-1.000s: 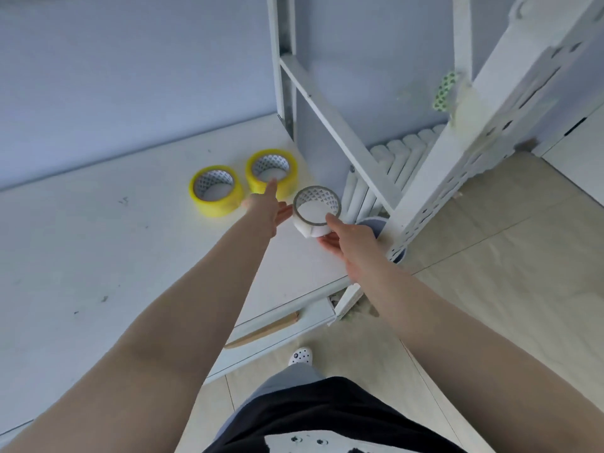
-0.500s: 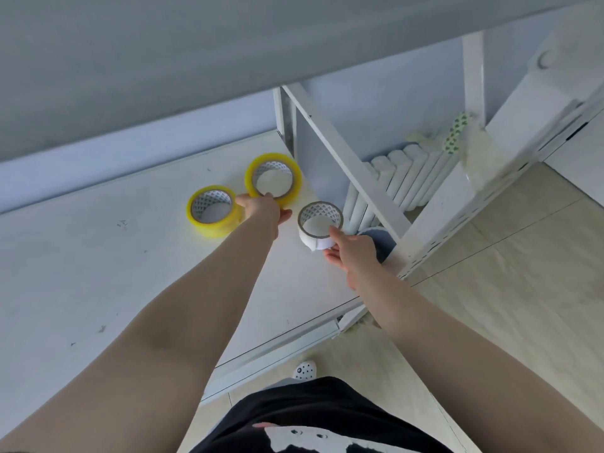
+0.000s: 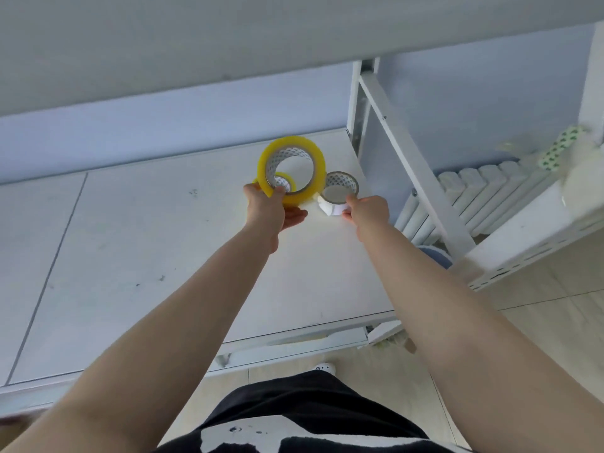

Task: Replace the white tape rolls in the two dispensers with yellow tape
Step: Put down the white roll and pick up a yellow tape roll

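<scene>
Head view, looking down at a white table (image 3: 130,256). The left hand (image 3: 273,207) holds a yellow tape roll (image 3: 292,170) raised and tilted off the surface, fingers closed on its lower rim, likely as the replacement. A second yellow roll (image 3: 283,182) lies behind it. The right hand (image 3: 367,209) reaches forward, fingers closed on the white tape roll (image 3: 338,194) resting on the table, probably setting it aside. No dispenser is visible.

Both arms outstretched, left hand (image 3: 273,209) and right hand (image 3: 367,210) apparently gripping.
</scene>
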Tool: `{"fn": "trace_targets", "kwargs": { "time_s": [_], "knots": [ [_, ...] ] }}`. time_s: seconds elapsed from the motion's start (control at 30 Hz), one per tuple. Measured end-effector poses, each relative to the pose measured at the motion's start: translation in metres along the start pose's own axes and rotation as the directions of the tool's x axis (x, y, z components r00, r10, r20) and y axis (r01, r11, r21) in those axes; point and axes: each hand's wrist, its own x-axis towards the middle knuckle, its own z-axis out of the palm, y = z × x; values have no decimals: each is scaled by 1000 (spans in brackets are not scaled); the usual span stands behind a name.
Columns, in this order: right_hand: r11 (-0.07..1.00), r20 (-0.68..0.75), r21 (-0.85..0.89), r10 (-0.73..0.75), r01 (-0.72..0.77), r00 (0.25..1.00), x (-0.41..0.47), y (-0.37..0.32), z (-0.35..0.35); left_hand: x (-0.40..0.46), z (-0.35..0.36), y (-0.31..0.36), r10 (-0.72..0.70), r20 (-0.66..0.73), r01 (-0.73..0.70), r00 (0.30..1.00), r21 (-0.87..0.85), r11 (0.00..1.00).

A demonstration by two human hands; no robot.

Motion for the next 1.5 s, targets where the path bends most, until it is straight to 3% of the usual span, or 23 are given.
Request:
{"fn": "trace_targets", "kwargs": {
  "time_s": [0.17, 0.3, 0.43, 0.53, 0.73, 0.8, 0.87, 1.0, 1.17, 1.5],
  "knots": [
    [1000, 10, 6, 22, -23, 1000, -9, 1, 9, -8, -12, -11, -18, -1, 18, 1000, 20, 1000],
    [984, -12, -51, -173, 172, 985, -28, 3, 5, -18, -19, -18, -25, 10, 23, 1000, 93, 995],
    [982, 281, 24, -188, 189, 941, -71, 3, -13, -40, -25, -30, 32, 46, -41, 998, 223, 974],
    [972, 347, 6, -223, 236, 911, -96, 9, -30, -66, -31, -45, 85, 68, -101, 994, 280, 955],
    [998, 451, 62, -31, 3, 892, -152, 52, -50, -130, -73, -91, 164, 20, -158, 986, 416, 896],
    [998, 495, 38, 20, -44, 869, -173, 69, -50, -152, -96, -108, 92, 14, -92, 996, 321, 942],
    [998, 541, 3, 58, -71, 839, -196, 88, -45, -175, -120, -127, -3, 15, 2, 1000, 102, 995],
    [986, 650, -87, 164, -142, 742, -239, 132, -27, -219, -171, -166, -67, -85, 55, 994, -135, 989],
    [963, 727, -217, 271, -163, 631, -297, 173, 15, -256, -245, -206, -148, -186, 98, 971, -257, 962],
    [912, 759, -383, 400, -143, 514, -432, 243, 145, -311, -435, -253, -205, -329, 70, 922, -380, 922]
  ]
}}
